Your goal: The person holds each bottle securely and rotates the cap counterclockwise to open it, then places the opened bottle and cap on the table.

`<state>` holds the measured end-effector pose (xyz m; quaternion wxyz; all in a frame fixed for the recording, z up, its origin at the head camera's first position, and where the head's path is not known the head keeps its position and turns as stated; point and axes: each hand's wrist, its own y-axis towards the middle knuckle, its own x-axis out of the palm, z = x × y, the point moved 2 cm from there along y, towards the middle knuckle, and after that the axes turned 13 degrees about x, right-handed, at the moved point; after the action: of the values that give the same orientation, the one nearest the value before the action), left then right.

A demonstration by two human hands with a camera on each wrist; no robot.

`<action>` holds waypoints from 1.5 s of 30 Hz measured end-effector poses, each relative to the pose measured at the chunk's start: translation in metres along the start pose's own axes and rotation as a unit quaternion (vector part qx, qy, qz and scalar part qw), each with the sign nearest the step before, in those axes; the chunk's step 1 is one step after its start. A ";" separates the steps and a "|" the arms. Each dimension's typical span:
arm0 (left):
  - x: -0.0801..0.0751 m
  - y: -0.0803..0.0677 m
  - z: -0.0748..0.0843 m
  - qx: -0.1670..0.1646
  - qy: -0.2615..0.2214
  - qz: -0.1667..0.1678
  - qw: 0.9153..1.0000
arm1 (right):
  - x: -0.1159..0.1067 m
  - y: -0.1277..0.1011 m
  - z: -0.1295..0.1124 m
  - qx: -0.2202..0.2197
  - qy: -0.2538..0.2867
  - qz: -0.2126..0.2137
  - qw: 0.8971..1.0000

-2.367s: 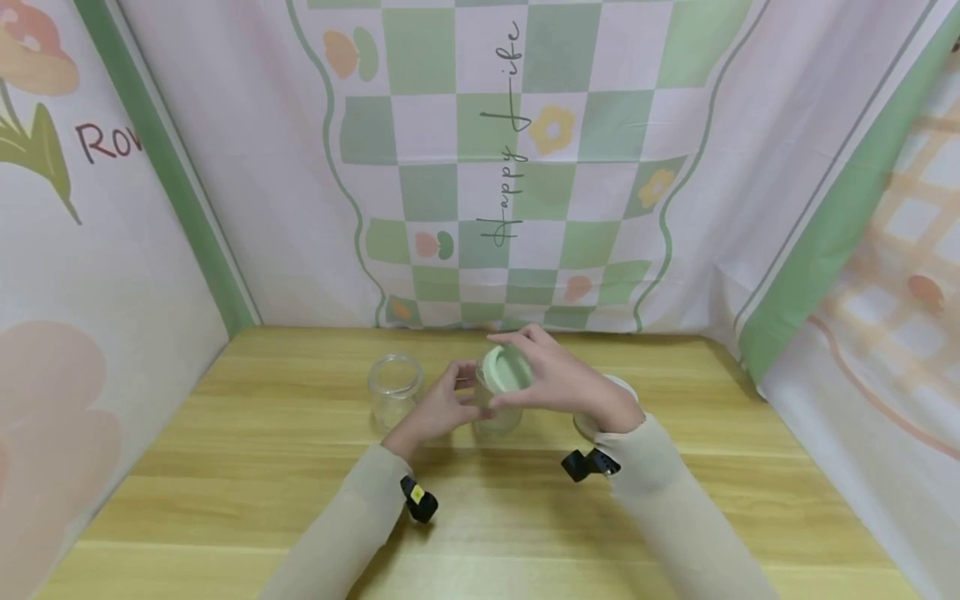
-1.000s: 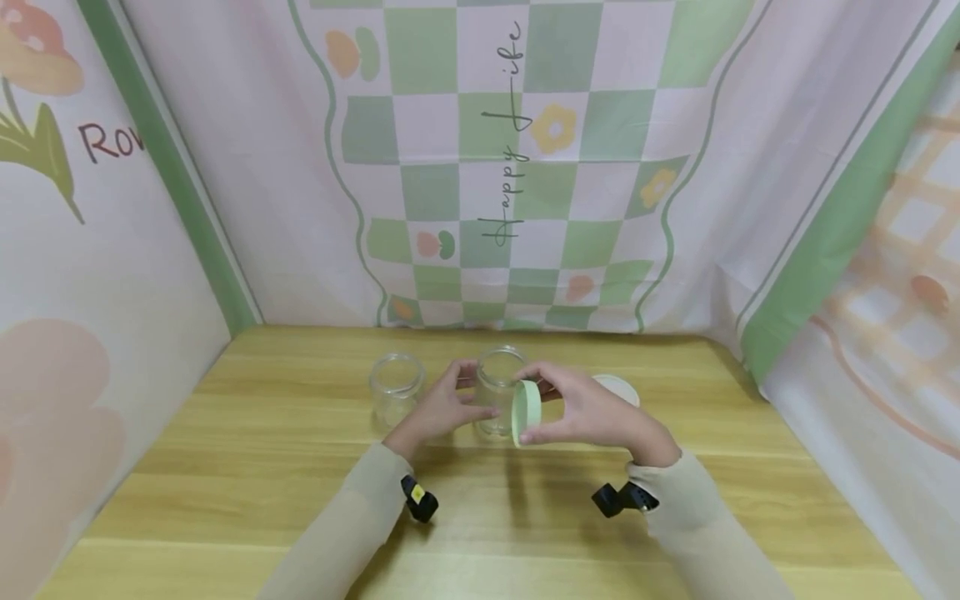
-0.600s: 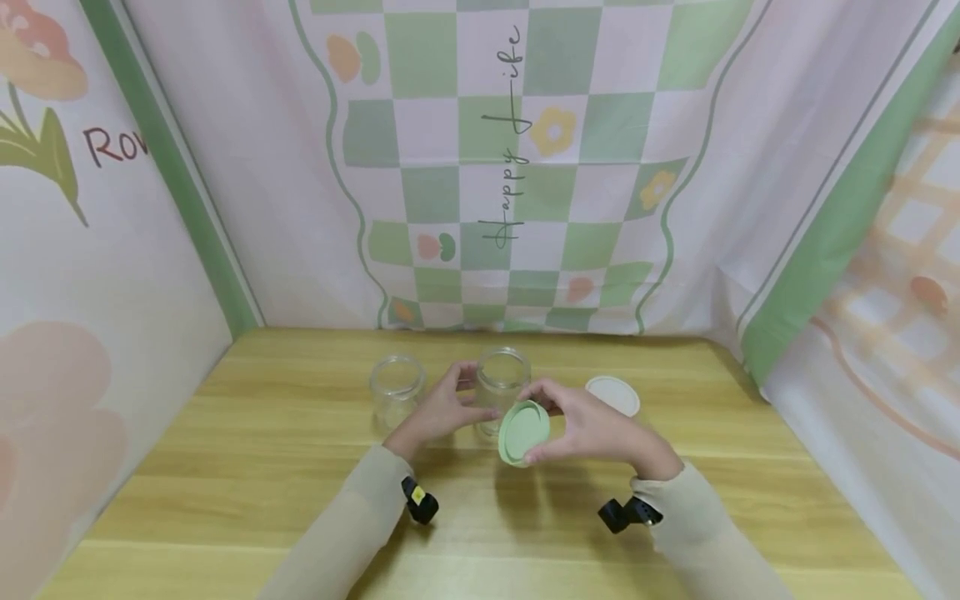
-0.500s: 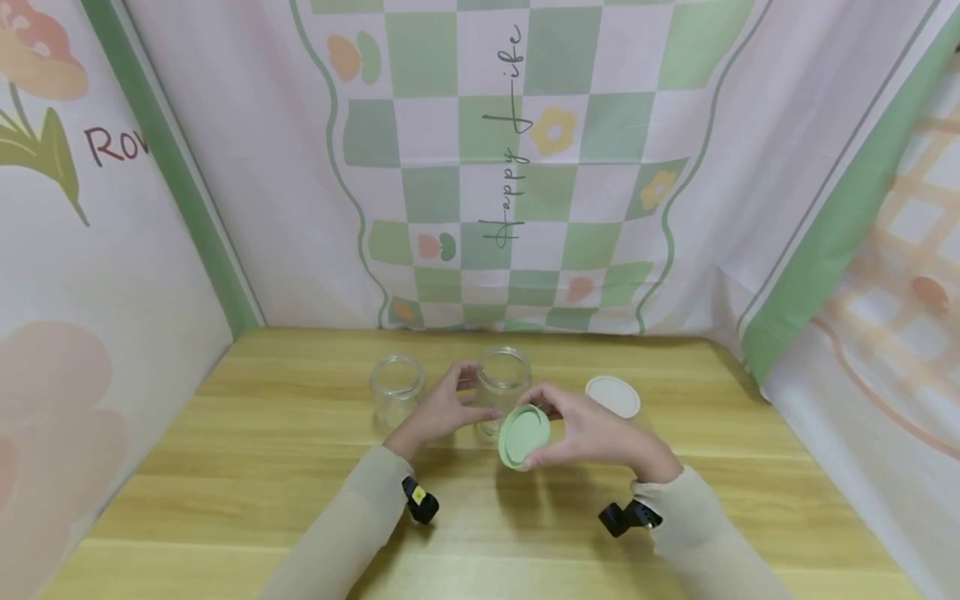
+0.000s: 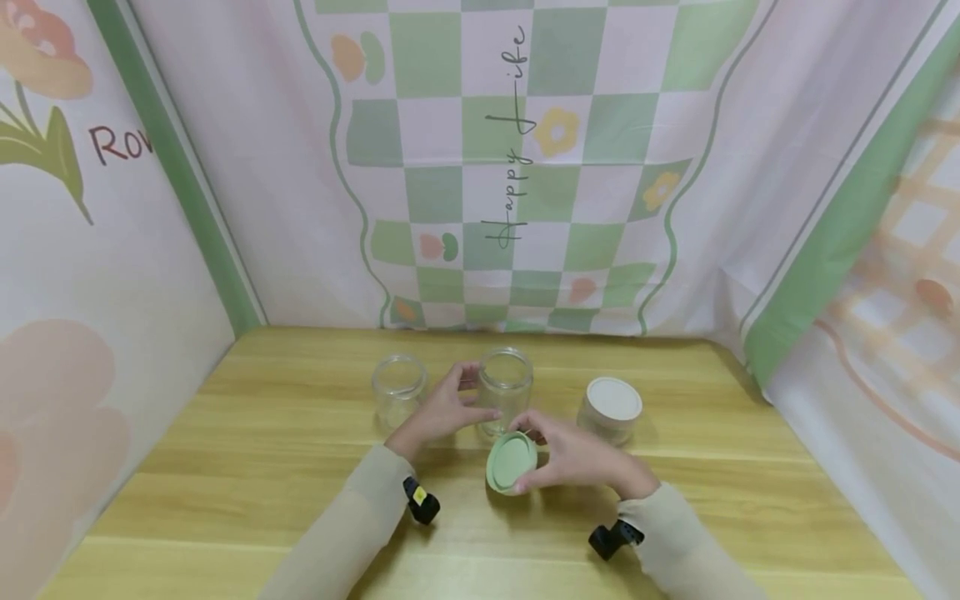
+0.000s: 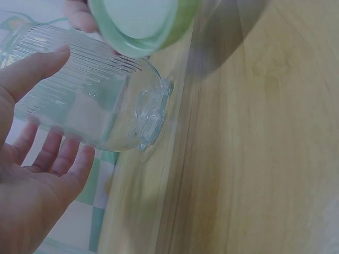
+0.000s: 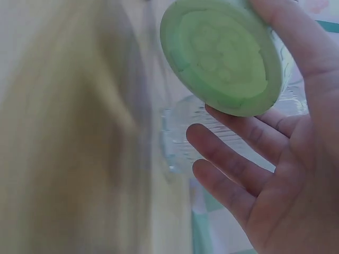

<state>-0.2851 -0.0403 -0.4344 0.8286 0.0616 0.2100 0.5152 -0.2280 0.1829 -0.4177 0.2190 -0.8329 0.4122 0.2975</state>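
My left hand grips a clear ribbed glass jar that stands open on the wooden table. In the left wrist view the thumb lies on the jar, and the other fingers curve under it. My right hand holds a pale green lid by its rim, low over the table just in front of the jar. The right wrist view shows the lid pinched between thumb and fingers, its flat top facing the camera.
A second open glass jar stands left of the held one. A jar capped with a white lid stands to the right. Patterned cloth walls close in the table at the back and on both sides.
My right hand took the green lid off the jar, turned it over and brought it down and toward me. My left hand kept its hold on the jar.
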 end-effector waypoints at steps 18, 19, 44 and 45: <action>0.001 0.000 0.002 -0.007 -0.001 0.001 1.000 | 0.015 0.004 0.011 -0.004 -0.055 -0.045 0.997; 0.001 0.000 0.002 -0.007 -0.002 0.002 1.000 | 0.015 0.004 0.011 -0.011 -0.059 -0.048 0.997; 0.001 -0.001 0.003 -0.012 0.000 0.002 1.000 | 0.022 0.002 0.009 -0.011 -0.128 -0.044 0.991; 0.001 -0.001 0.003 -0.011 0.001 0.002 1.000 | 0.022 0.002 0.009 -0.010 -0.126 -0.043 0.991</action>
<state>-0.2826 -0.0398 -0.4328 0.8283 0.0525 0.2048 0.5189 -0.2219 0.1754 -0.4395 0.2732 -0.8080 0.3417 0.3946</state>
